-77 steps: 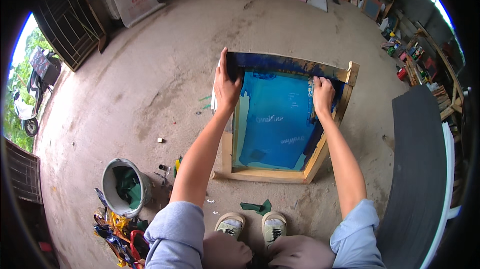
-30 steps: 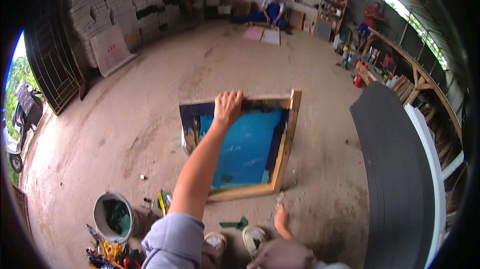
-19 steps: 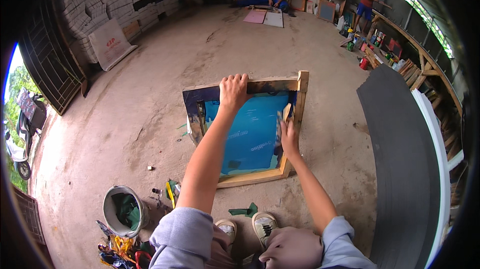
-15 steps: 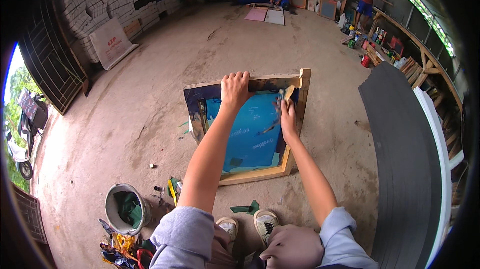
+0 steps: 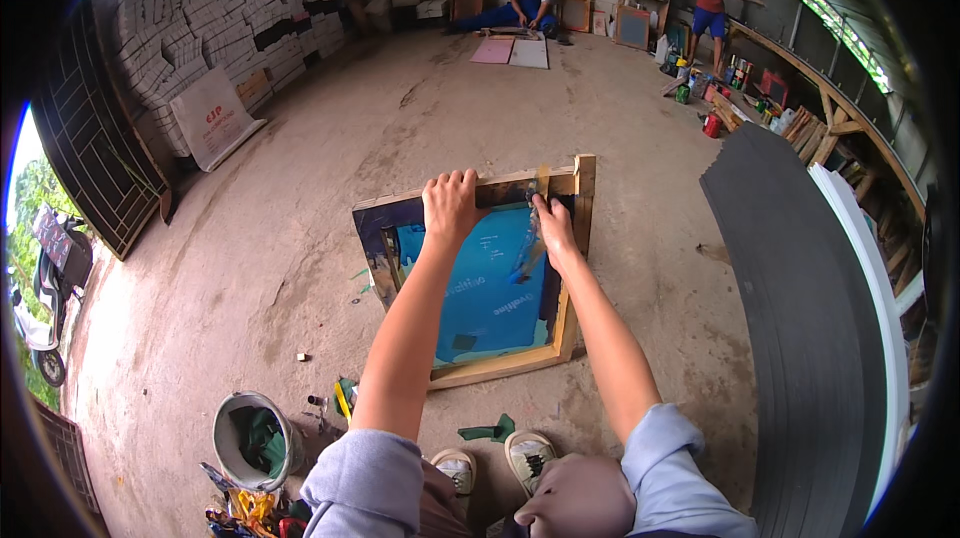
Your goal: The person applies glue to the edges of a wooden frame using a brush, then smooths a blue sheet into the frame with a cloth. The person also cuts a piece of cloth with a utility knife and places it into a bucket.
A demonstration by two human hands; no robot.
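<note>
A wooden screen-printing frame (image 5: 495, 369) stands tilted on the floor in front of me. Its mesh panel (image 5: 480, 303) is bright blue, with pale lettering and dark paint-stained borders. My left hand (image 5: 450, 206) is closed over the top rail, fingers hooked on the far side. Near the upper right corner, my right hand (image 5: 554, 228) grips a narrow, paint-stained tool (image 5: 542, 180) with a yellowish upper end. The tool's lower part looks blue and blurred against the mesh, so its exact kind and whether it touches are unclear.
A grey bucket (image 5: 224, 438) with dark green cloth (image 5: 262, 441) stands at lower left, beside crumpled stained scraps (image 5: 250, 513). A green scrap (image 5: 487, 431) lies by my shoes. Long dark sheets (image 5: 790, 318) lie at right. Two people, one seated (image 5: 528, 3), one standing (image 5: 712, 8), are far back.
The view has shifted, placing the frame slightly left and lower. The tool in my right hand has turned more upright, and my right hand is near the top rail. My left hand keeps its hold.
</note>
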